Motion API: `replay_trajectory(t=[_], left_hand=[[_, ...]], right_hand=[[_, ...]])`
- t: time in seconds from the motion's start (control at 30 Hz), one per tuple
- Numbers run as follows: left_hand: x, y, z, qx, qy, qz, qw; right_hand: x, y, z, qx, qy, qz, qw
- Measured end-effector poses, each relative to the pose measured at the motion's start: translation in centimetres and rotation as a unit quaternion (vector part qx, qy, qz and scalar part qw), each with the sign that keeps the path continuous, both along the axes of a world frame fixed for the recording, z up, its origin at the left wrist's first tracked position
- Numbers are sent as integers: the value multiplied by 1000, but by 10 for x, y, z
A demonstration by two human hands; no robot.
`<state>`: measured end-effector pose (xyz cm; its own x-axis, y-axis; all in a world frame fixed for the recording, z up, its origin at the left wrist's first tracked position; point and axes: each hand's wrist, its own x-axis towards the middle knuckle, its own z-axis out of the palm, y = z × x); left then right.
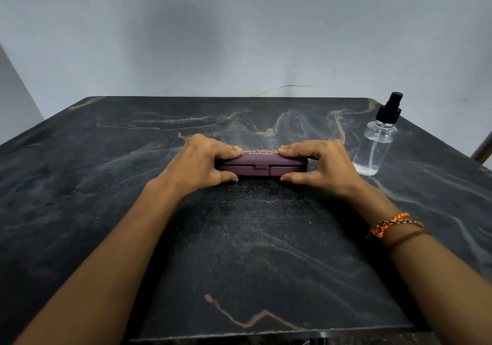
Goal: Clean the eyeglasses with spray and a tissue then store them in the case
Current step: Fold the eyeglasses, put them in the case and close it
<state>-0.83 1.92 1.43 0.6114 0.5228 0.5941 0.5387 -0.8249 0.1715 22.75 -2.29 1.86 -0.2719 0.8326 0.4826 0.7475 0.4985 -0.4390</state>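
Eyeglasses are nowhere in sight, and whether they lie inside the shut purple case, which sits on the counter well to the left of the spray bottle, I cannot tell. Left hand and right hand each pinch one end of that case, fingers on the lid and thumbs at its base. Uneven prying could make the case skid toward the bottle or snap open and jolt whatever is inside.
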Motion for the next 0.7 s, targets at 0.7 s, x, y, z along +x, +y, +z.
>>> replay_trajectory(t=[0.7], left_hand=[[-7,-6,3,31,46,40,998]], right_hand=[[-6,8,-10,-51,-37,17,998]])
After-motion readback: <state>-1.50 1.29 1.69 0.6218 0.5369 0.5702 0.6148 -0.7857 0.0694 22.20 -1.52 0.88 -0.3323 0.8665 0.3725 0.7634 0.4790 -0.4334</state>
